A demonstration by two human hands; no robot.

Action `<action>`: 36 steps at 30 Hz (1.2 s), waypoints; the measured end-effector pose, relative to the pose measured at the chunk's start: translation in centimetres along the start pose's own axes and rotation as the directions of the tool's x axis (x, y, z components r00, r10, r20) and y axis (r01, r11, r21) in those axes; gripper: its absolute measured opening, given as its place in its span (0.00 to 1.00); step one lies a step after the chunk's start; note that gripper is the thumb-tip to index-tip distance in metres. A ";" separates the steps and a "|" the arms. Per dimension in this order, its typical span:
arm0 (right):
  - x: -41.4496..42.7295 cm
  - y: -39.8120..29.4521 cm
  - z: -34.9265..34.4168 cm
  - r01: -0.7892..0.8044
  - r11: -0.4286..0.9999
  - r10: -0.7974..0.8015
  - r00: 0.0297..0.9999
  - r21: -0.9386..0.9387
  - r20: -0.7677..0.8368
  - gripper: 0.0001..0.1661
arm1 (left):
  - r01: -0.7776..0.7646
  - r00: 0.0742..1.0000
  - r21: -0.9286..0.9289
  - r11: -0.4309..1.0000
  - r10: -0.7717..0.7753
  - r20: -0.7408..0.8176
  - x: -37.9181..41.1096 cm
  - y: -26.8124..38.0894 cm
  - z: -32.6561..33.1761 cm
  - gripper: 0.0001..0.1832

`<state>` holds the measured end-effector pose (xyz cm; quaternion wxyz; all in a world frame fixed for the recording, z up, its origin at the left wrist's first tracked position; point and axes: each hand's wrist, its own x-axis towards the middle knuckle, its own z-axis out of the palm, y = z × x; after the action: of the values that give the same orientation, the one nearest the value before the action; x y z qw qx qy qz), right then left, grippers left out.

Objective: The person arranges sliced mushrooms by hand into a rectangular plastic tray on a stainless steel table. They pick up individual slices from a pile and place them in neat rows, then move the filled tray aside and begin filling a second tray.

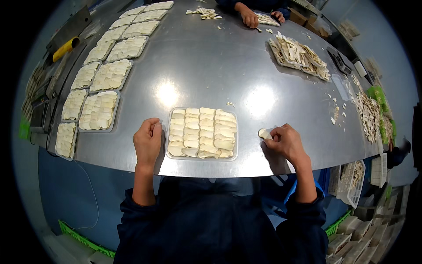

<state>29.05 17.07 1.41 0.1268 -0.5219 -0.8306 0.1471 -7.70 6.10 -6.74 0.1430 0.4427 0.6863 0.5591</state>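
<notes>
A clear plastic tray point(234, 155) lies before me, filled with overlapping pale mushroom slices point(207, 132) in upright columns. Left of its rim, my left hand point(147, 142) rests with fingers curled and the thumb against them; nothing shows in its grasp. My right hand point(288, 143) is to the right of the tray, apart from it. Between thumb and fingers it pinches one pale, brown-edged mushroom slice point(264, 133) just over the steel table.
Filled trays point(99, 110) line the steel table's point(204, 66) left side. Heaped trays of slices point(296, 56), a scale point(339, 61) and a loose slice pile point(367, 114) stand right. Across the table, another person's hand point(249, 15) works beside a tray. Crumbs point(230, 104) lie beyond my tray.
</notes>
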 end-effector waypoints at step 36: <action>-2.0 -6.5 5.8 -0.341 0.626 0.335 0.930 0.702 0.153 0.17 | 0.383 0.911 -0.300 0.874 -0.303 0.281 -1.1 2.6 -1.5 0.20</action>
<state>22.37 11.97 -1.59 0.2873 -0.5762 -0.5942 0.4821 -6.94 4.24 -4.19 0.3933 0.3413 0.6236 0.5831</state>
